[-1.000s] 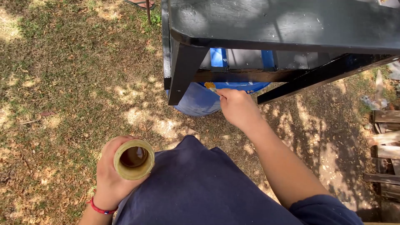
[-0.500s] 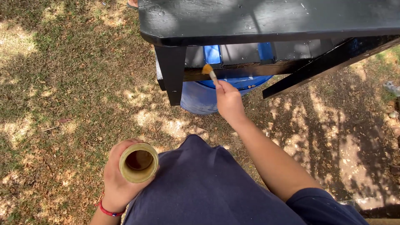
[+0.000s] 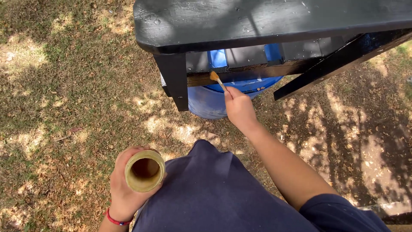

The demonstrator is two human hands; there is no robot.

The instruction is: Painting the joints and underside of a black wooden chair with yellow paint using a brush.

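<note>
My right hand [image 3: 239, 108] grips a small paintbrush [image 3: 216, 80], whose bristles touch an unpainted wooden rail under the black-painted bench [image 3: 240, 21]. The bench top and leg [image 3: 175, 77] are glossy black. My left hand [image 3: 124, 189], with a red band at the wrist, holds a yellowish open container [image 3: 144, 170] near my lap; its inside looks dark.
A blue plastic barrel [image 3: 214, 101] lies under the bench. A black diagonal brace [image 3: 330, 66] runs to the right. Dry grass and leaf litter with dappled shade cover the ground. My dark blue clothing fills the lower middle.
The view has shifted so the bench sits further right and higher. My right hand has moved along the rail with the brush. My left hand keeps the container in the same place.
</note>
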